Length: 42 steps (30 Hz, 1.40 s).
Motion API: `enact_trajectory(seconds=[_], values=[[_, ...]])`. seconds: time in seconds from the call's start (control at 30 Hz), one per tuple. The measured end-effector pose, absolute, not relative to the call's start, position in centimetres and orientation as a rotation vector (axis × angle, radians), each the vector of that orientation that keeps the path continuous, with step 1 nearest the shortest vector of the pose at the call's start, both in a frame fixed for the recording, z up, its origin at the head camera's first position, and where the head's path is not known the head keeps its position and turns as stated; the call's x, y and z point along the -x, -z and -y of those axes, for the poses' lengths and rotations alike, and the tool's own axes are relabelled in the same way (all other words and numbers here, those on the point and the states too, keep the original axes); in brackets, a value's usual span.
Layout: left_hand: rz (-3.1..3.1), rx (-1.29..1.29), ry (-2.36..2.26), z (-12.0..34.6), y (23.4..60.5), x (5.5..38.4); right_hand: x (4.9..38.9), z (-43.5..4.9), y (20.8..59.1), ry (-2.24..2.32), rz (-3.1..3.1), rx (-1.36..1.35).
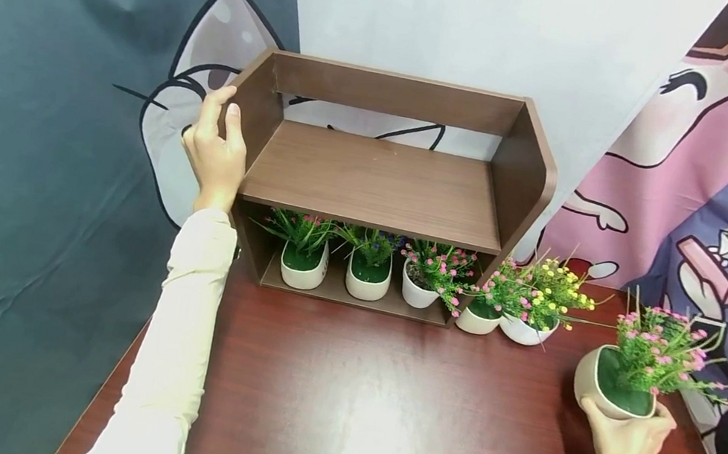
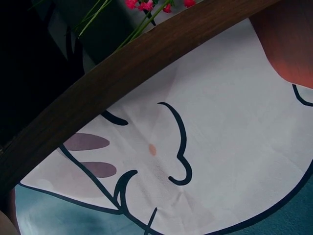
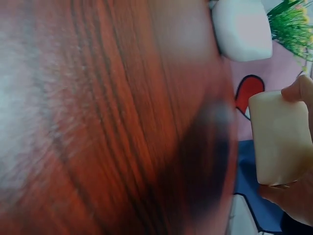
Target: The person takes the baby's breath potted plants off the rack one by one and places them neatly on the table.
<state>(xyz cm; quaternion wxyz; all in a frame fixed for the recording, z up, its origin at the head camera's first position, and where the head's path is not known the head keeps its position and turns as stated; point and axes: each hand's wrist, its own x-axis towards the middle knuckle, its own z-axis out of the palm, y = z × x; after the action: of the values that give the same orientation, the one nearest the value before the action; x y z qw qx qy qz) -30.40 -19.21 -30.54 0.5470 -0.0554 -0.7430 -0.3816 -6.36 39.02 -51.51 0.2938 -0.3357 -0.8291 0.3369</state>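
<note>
My left hand [image 1: 216, 154] grips the left side panel of a brown two-tier wooden shelf [image 1: 376, 183], its thumb and fingers about the panel's edge. In the left wrist view the panel's edge [image 2: 142, 73] runs diagonally and only a sliver of the hand shows at the lower left. At the far right, my right hand [image 1: 630, 437] holds a cream pot [image 1: 590, 376] of pink artificial flowers, tilted, thumb and fingers on opposite sides of it. The right wrist view shows the pot [image 3: 279, 139] pinched above the table's edge.
Three potted plants, one in a white pot [image 1: 419, 287], stand in the shelf's lower tier. Right of the shelf are a cream pot [image 1: 477, 322] with pink flowers and a white pot [image 1: 527, 332] with yellow ones. Printed curtains [image 1: 43, 145] hang around the reddish-brown table [image 1: 293, 376].
</note>
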Motion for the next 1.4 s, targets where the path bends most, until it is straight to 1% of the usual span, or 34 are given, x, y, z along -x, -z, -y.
enact_trajectory(seconds=[0.2,0.57,0.8,0.9,1.13,1.4], values=[[1.760,0.133,0.904,19.1,30.5,30.4,8.6,-39.3,52.4,-0.911,2.242,0.865],[1.752,0.142,0.899,19.0,30.6,30.6,13.1,-40.2,52.4,-0.981,2.331,0.794],[1.746,0.145,0.892,19.2,30.5,30.8,15.0,-40.5,53.3,-1.029,2.394,0.763],[1.747,0.145,0.888,19.2,30.6,30.7,15.3,-40.8,53.4,-1.038,2.431,0.763],[1.732,0.144,0.895,19.2,30.2,30.7,15.1,-41.1,53.4,-1.055,2.491,0.659],[1.732,0.149,0.898,19.0,30.4,30.4,13.6,-40.8,53.0,-1.072,2.545,0.682]])
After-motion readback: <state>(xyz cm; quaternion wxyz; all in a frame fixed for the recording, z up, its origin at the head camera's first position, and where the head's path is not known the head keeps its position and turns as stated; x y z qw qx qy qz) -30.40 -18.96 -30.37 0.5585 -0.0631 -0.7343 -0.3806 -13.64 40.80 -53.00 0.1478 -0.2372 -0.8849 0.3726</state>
